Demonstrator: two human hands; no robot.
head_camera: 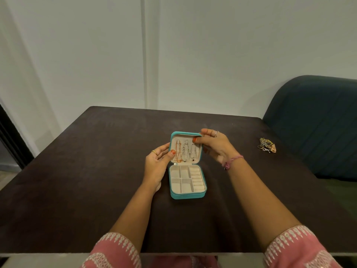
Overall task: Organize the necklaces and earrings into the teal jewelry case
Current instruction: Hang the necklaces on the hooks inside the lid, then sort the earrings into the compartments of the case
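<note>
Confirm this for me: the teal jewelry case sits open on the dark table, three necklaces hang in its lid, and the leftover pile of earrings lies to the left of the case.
One detail is wrong. The head view shows the small pile of leftover earrings lying to the right of the teal jewelry case, near the dark table's right edge, not to the left. The rest holds: the case sits open and three necklaces hang in its lid.

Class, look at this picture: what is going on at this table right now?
A person is working on an open teal jewelry case on a dark table. The left hand holds the raised lid's left edge, and the right hand pinches its top right corner. Three necklaces already hang inside the lid. The compartments in the base look empty. A small heap of jewelry lies on the table off to the right, apart from the case.
</note>
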